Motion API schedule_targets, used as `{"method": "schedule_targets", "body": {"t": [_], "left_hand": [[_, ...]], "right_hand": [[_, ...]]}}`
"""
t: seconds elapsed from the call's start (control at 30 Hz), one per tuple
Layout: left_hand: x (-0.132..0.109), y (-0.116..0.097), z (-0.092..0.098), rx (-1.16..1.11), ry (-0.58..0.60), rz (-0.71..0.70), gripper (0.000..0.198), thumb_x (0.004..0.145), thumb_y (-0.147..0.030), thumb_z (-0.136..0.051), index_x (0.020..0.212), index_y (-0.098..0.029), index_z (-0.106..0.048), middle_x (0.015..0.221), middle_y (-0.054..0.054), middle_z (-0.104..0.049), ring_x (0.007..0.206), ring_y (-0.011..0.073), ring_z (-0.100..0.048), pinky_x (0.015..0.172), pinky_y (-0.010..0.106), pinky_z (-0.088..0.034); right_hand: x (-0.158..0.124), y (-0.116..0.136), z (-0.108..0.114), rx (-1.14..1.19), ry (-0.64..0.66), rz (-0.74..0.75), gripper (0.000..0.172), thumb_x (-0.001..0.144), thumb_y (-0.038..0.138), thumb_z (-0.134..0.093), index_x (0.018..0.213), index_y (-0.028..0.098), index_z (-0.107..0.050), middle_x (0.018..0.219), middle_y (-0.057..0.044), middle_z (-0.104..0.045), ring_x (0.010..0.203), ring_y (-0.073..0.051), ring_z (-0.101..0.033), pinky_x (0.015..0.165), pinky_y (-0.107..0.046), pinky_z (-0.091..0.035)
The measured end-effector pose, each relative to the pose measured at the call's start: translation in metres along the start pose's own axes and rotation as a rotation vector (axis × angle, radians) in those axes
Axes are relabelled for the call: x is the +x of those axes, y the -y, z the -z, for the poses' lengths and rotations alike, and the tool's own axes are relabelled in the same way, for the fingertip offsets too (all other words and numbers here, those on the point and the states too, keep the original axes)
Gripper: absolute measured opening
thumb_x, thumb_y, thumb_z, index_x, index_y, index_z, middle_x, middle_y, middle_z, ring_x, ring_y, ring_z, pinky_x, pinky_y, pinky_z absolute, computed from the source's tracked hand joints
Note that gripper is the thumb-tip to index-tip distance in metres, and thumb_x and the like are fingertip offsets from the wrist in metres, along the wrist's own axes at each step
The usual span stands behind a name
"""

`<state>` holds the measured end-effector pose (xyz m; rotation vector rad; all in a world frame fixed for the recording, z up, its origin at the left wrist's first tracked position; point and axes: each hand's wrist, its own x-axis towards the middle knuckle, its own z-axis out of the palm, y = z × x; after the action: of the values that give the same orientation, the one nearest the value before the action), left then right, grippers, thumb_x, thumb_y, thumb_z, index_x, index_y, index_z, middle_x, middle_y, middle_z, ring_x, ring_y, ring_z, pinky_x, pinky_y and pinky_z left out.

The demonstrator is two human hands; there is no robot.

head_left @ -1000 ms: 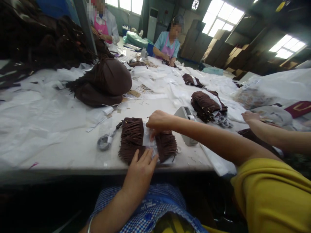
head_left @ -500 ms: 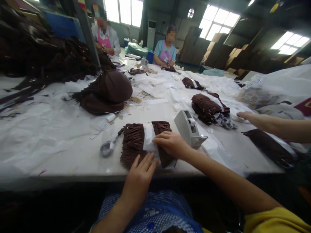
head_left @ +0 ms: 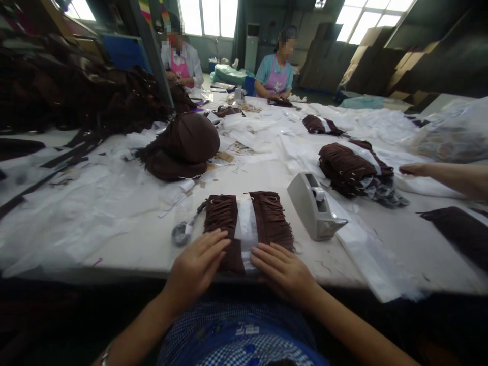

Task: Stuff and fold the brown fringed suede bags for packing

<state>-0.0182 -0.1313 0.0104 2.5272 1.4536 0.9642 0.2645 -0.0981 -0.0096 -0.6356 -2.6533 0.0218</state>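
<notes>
A dark brown fringed bag (head_left: 269, 216) lies flat at the table's front edge, with a white paper band (head_left: 246, 218) around its middle. My left hand (head_left: 200, 259) rests on its lower left part, fingers stretched out. Across the lower right part lies my right hand (head_left: 284, 264), also flat, its fingertips by the band. A grey strap coil in clear plastic (head_left: 182, 233) sits left of the bag, joined to it by a dark cord. To the right stands a grey tape dispenser (head_left: 316, 206).
Banded brown bags (head_left: 348, 162) are stacked beyond the dispenser, near another person's hand (head_left: 414, 169). A rounded brown bag (head_left: 194, 140) lies at left among white wrapping sheets (head_left: 102, 208). Two co-workers sit across the table (head_left: 145, 249). A dark bundle (head_left: 457, 231) lies far right.
My right hand has moved from the band down to the bag's lower right. My left hand has shifted left off the band's lower end. The view has turned slightly, so things sit differently in frame.
</notes>
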Motion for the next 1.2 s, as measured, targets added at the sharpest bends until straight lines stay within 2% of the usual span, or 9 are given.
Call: {"method": "schedule_targets", "body": {"t": [0.07, 0.17, 0.33, 0.43, 0.53, 0.73, 0.9, 1.03, 1.2], "left_hand": [[0.02, 0.012, 0.002, 0.008, 0.09, -0.033, 0.033, 0.096, -0.018, -0.049, 0.128, -0.019, -0.059, 0.139, 0.01, -0.059, 0.134, 0.0228, -0.048, 0.113, 0.044, -0.041], [0.039, 0.034, 0.007, 0.033, 0.3, -0.145, 0.03, 0.095, -0.02, -0.048, 0.122, -0.02, -0.062, 0.129, 0.01, -0.063, 0.122, 0.0225, -0.057, 0.104, 0.04, -0.047], [0.038, 0.069, 0.046, 0.156, 0.539, -0.172, 0.021, 0.082, -0.011, -0.053, 0.096, -0.019, -0.067, 0.11, 0.009, -0.066, 0.101, 0.0226, -0.063, 0.09, 0.036, -0.051], [0.04, 0.074, 0.071, 0.174, 0.619, -0.188, 0.02, 0.076, -0.009, -0.055, 0.086, -0.021, -0.068, 0.101, 0.006, -0.068, 0.093, 0.0212, -0.064, 0.086, 0.033, -0.05], [0.051, 0.072, 0.08, 0.148, 0.666, -0.156, 0.02, 0.079, -0.012, -0.055, 0.085, -0.023, -0.071, 0.103, 0.003, -0.07, 0.09, 0.0187, -0.065, 0.08, 0.028, -0.049], [0.059, 0.078, 0.062, 0.097, 0.662, 0.08, 0.026, 0.095, -0.035, -0.052, 0.093, -0.025, -0.076, 0.103, 0.001, -0.073, 0.09, 0.0155, -0.068, 0.076, 0.024, -0.049], [0.043, 0.07, 0.049, 0.123, 0.465, 0.168, 0.026, 0.095, -0.034, -0.053, 0.091, -0.022, -0.075, 0.107, 0.003, -0.071, 0.096, 0.0177, -0.067, 0.083, 0.027, -0.051], [0.031, 0.063, 0.05, 0.108, 0.364, 0.124, 0.024, 0.097, -0.031, -0.05, 0.097, -0.021, -0.072, 0.109, 0.005, -0.069, 0.099, 0.0176, -0.064, 0.087, 0.029, -0.052], [0.017, 0.068, 0.051, 0.16, 0.365, 0.041, 0.021, 0.096, -0.025, -0.05, 0.1, -0.023, -0.071, 0.114, 0.006, -0.066, 0.1, 0.0184, -0.062, 0.085, 0.03, -0.053]], "right_hand": [[0.002, 0.002, 0.001, 0.016, -0.01, -0.026, 0.046, 0.095, 0.03, -0.057, 0.14, 0.019, -0.052, 0.139, -0.011, -0.059, 0.135, -0.025, -0.048, 0.111, -0.047, -0.044], [0.004, 0.004, 0.002, 0.037, -0.011, -0.05, 0.045, 0.094, 0.031, -0.059, 0.138, 0.021, -0.054, 0.137, -0.01, -0.06, 0.134, -0.025, -0.05, 0.11, -0.047, -0.044], [0.004, 0.005, 0.0, 0.063, -0.059, -0.058, 0.043, 0.094, 0.025, -0.057, 0.137, 0.022, -0.056, 0.135, -0.009, -0.062, 0.132, -0.024, -0.053, 0.109, -0.047, -0.045], [0.005, 0.005, 0.0, 0.082, -0.07, -0.069, 0.044, 0.094, 0.024, -0.056, 0.138, 0.022, -0.055, 0.134, -0.009, -0.062, 0.131, -0.025, -0.054, 0.109, -0.047, -0.046], [0.006, 0.005, 0.002, 0.095, -0.069, -0.083, 0.045, 0.093, 0.023, -0.056, 0.139, 0.023, -0.054, 0.134, -0.009, -0.063, 0.129, -0.025, -0.055, 0.108, -0.047, -0.047], [0.011, 0.006, 0.012, 0.153, -0.091, -0.106, 0.039, 0.093, 0.029, -0.058, 0.131, 0.021, -0.06, 0.128, -0.009, -0.067, 0.12, -0.026, -0.062, 0.101, -0.047, -0.052], [0.047, 0.015, 0.029, 0.179, -0.241, -0.203, 0.033, 0.092, 0.018, -0.058, 0.122, 0.027, -0.066, 0.114, -0.005, -0.074, 0.1, -0.021, -0.07, 0.092, -0.041, -0.054], [0.099, 0.021, 0.021, 0.219, -0.093, -0.125, 0.035, 0.094, 0.015, -0.052, 0.127, 0.021, -0.062, 0.124, -0.008, -0.069, 0.103, -0.021, -0.064, 0.087, -0.037, -0.054], [0.139, 0.021, -0.017, 0.176, 0.145, -0.049, 0.032, 0.097, 0.021, -0.051, 0.125, 0.011, -0.062, 0.127, -0.012, -0.066, 0.114, -0.025, -0.057, 0.093, -0.04, -0.047]]}}
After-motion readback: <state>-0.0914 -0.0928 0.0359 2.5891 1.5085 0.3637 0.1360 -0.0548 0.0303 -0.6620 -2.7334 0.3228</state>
